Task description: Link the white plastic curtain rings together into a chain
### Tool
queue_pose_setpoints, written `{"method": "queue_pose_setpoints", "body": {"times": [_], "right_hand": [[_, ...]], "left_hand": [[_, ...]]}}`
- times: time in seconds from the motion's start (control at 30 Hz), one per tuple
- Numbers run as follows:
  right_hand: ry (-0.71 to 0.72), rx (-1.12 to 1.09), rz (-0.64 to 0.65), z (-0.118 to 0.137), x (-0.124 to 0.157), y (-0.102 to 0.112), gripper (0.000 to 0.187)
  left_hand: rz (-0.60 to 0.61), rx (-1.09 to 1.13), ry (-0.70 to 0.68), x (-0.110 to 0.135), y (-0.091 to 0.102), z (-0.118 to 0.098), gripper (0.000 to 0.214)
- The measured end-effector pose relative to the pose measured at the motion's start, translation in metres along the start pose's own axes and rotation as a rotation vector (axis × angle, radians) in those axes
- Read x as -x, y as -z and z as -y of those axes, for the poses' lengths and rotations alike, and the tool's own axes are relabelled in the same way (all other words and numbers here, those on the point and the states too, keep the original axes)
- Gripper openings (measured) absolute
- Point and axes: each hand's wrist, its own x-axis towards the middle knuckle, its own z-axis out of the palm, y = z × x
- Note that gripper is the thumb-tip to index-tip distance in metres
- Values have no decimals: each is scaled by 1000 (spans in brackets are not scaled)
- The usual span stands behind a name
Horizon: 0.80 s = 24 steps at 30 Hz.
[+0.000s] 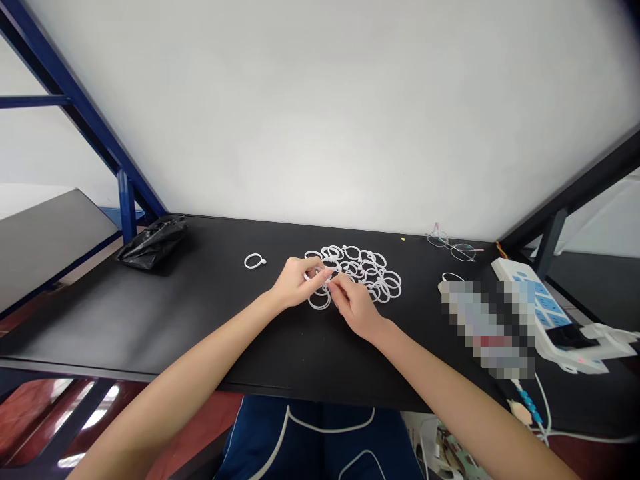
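A slim white ring [306,276] is at the fingers of the left hand [303,281], above the left edge of a heap of similar rings [369,270] on the table [215,293]; the left hand is nearly closed, its thumb stretched toward the right, its index finger curled over to pinch the ring; the right hand [354,303] meets it from the other side, thumb and forefinger brought together at the left thumb's tip, the remaining fingers folded in; whether it too grips the ring cannot be made out. Both forearms are bare, slanting inward from the lower corners, the wrists low over the table.

The heaped rings are smooth, thin hoops, seemingly plastic, overlapping loosely; one single ring [263,261] lies flat, apart to the left, with a small knob on its right side. The table is matte black and flat; at its far left sits a crumpled, glossy black plastic bag [153,243]; at the far right lie wire-rimmed eyeglasses [463,252] with rounded lenses, then a pixelated object [485,330] beside a white power strip [550,313] with light-blue socket panels. A plain pale wall [320,120] rises behind; a painted blue metal frame [95,130] slants down at the left.
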Motion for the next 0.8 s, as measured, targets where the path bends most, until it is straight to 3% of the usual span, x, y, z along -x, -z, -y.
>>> {"method": "queue_pose_setpoints", "body": {"times": [0.47, 0.8], "right_hand": [[29, 13, 15, 5, 3, -6, 21], [39, 66, -10, 5, 6, -9, 21]], "left_hand": [[-4, 6, -104, 2, 2, 1, 47], [-27, 43, -64, 3, -3, 0, 51]]}}
